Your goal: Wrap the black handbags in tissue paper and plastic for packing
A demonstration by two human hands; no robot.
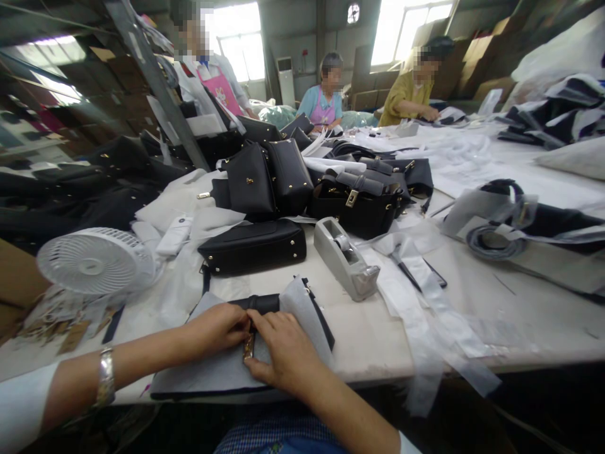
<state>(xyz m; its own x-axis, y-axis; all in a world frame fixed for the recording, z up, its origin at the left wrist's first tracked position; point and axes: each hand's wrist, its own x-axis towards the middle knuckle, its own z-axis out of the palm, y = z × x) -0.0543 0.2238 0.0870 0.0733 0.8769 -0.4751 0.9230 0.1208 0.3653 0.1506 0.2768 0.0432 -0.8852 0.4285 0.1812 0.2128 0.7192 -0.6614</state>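
Note:
A black handbag (274, 304) lies flat at the table's near edge, partly wrapped in grey-white foam sheet (208, 372). My left hand (215, 328) rests on the wrapped bag, its fingers pinched at the gold buckle (248, 345) in the middle. My right hand (282, 353) presses down on the foam beside the buckle, fingers together and curled toward it. What the fingertips hold is hidden between the two hands.
A grey tape dispenser (347, 257) stands just beyond the bag. Another black handbag (255, 246) lies behind, with several more (265, 176) further back. A white fan (92, 261) sits at the left. Foam strips (425, 302) trail right. Three people work at the far end.

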